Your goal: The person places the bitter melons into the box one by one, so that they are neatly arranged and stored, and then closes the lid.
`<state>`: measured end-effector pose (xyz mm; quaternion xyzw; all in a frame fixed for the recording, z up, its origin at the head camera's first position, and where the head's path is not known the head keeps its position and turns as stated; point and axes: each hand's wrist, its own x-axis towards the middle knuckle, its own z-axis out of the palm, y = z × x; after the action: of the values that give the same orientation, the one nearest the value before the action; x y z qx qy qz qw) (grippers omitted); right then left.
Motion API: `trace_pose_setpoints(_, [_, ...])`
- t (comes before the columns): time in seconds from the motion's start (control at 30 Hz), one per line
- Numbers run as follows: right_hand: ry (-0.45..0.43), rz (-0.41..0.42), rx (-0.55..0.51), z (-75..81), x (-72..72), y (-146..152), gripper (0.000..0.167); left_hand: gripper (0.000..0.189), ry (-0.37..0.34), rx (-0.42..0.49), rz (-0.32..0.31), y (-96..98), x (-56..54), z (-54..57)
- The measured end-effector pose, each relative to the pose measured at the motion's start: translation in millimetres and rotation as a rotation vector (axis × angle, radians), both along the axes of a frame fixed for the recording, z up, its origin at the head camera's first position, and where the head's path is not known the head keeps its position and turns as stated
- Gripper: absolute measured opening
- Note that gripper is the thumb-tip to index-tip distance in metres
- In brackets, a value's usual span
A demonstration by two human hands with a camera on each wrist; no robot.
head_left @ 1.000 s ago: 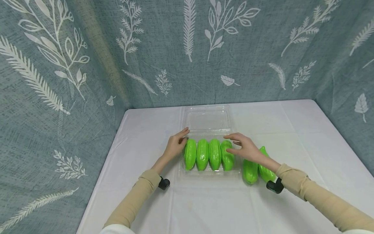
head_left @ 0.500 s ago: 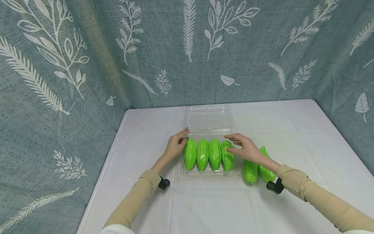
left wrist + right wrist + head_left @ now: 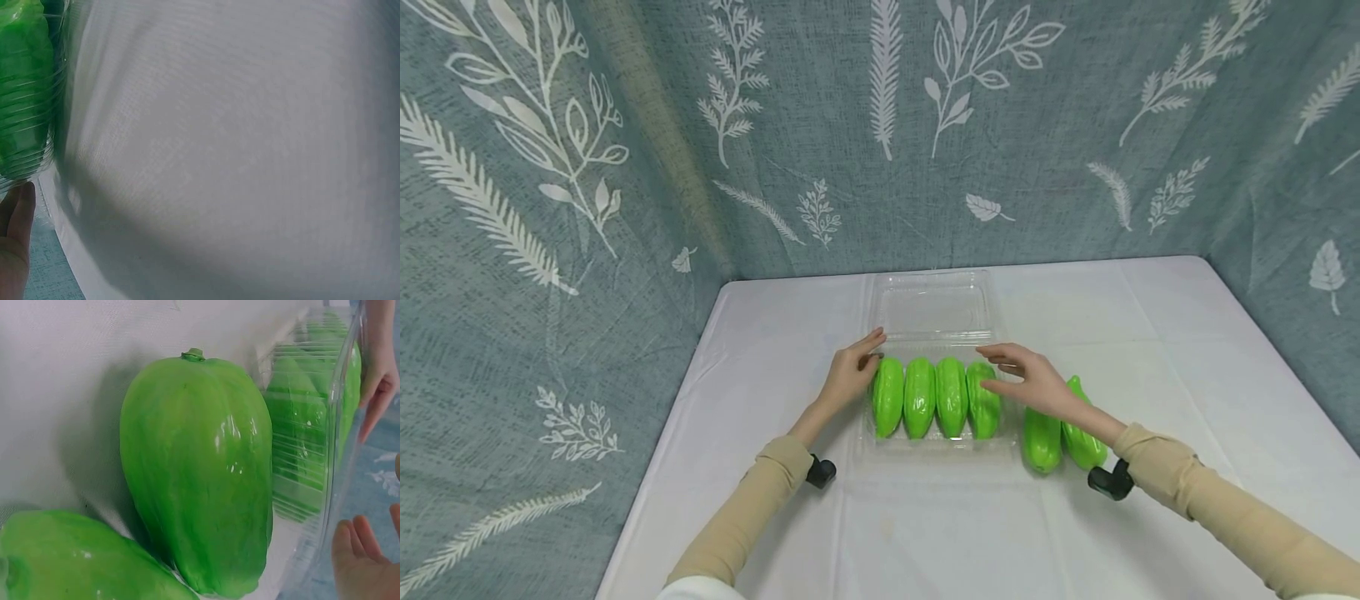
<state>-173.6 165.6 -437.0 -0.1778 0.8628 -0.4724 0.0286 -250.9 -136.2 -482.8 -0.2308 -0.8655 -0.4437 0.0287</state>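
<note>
A clear plastic clamshell container [image 3: 936,444] lies with its lid [image 3: 934,304] folded back, holding a row of several glossy green papayas [image 3: 920,400]. At the container's left side my left hand [image 3: 847,372] rests with relaxed fingers; its fingertips [image 3: 27,190] are at the ribbed wall in the left wrist view. My right hand [image 3: 1026,383] is at the right side, over the edge of the rightmost papaya [image 3: 982,408], fingers loosely curved and holding nothing. Whether it touches the container cannot be told. Its thumb side shows beside the wall in the right wrist view.
Two more papayas lie right of the container under my right forearm: one upright in view [image 3: 197,475], another slanted [image 3: 81,559]. A white cloth [image 3: 925,525] covers the table. A blue-green leaf-patterned curtain [image 3: 850,125] stands behind and at both sides.
</note>
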Motion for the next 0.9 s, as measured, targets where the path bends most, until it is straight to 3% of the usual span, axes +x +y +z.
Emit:
trace_pose_setpoints(0.2, [0.013,-0.007,-0.011,4.5,2.0,5.3,0.050,0.038,-0.010,0.002,0.001,-0.5,0.6,0.6])
trace_pose_setpoints(0.6, [-0.076,-0.080,-0.002,12.9,5.4,29.8,0.051,0.038,-0.041,0.000,-0.002,-1.5,2.0,0.9])
trace_pose_setpoints(0.9, [-0.095,-0.121,0.016,15.0,6.4,45.8,0.053,0.038,-0.037,-0.007,0.004,-1.7,2.8,2.0])
